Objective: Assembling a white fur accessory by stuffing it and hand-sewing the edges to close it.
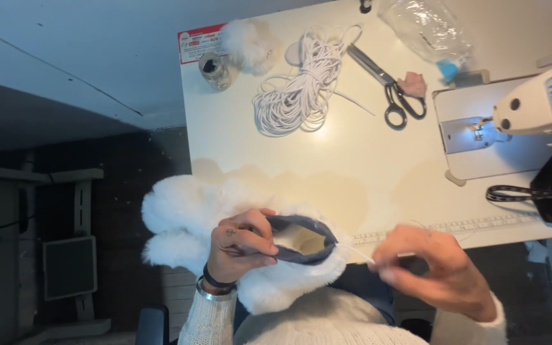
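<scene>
Two hands at tabletop's near edge: left hand [241, 246] grips white fluffy fur piece's grey-lined opening [301, 239]; right hand [432, 271] pinches thin white cord [356, 253], running rightward from opening.

Fluffy white fur piece [180, 217], smooth grey lining [301, 259].

White fluffy fur piece [186, 217] with grey lining [305, 225], white cord [301, 83], black-handled scissors [388, 86]

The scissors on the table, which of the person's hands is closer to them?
Right. The right hand sits below the scissors, near the table's front edge, pinching a white cord. The left hand is farther left, gripping the white furry piece.
</scene>
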